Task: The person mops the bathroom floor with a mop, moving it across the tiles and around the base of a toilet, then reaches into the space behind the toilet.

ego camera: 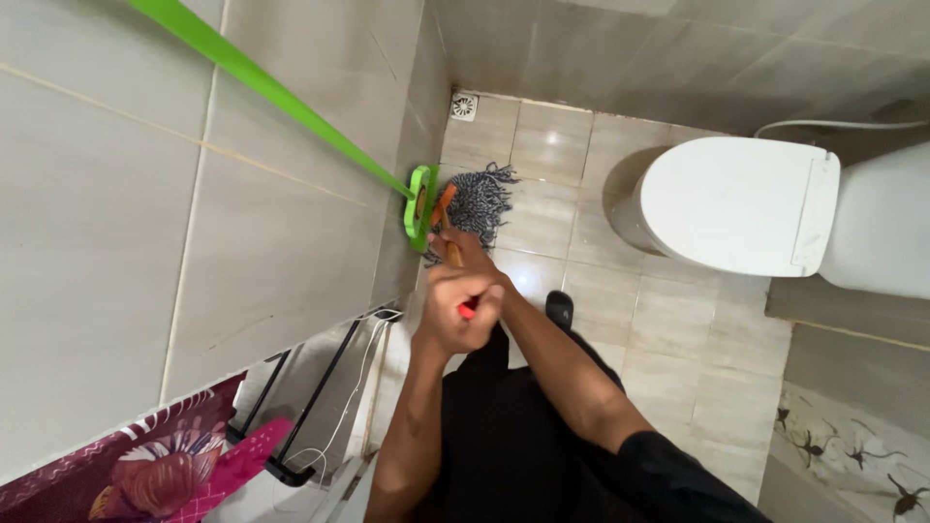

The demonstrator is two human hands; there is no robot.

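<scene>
Both hands stacked on an orange mop handle (444,205): left hand (455,312) nearer the camera, fingers clamped around the grip with a bit of red showing under them; right hand (465,254) further down the handle, fingers also wrapped on it. Most of the handle is hidden by the hands. Grey string mop head (481,200) lies on the tiled floor (678,329), tight against the wall base, touching the green head (419,203) of a second tool whose green pole (262,82) leans up the wall and runs out of frame. Toilet (736,203) nearby, lid down, contents hidden. Floor drain (464,106) in the corner. Black towel rail (310,407) and patterned towel (165,465) partly cut off at bottom left.
</scene>
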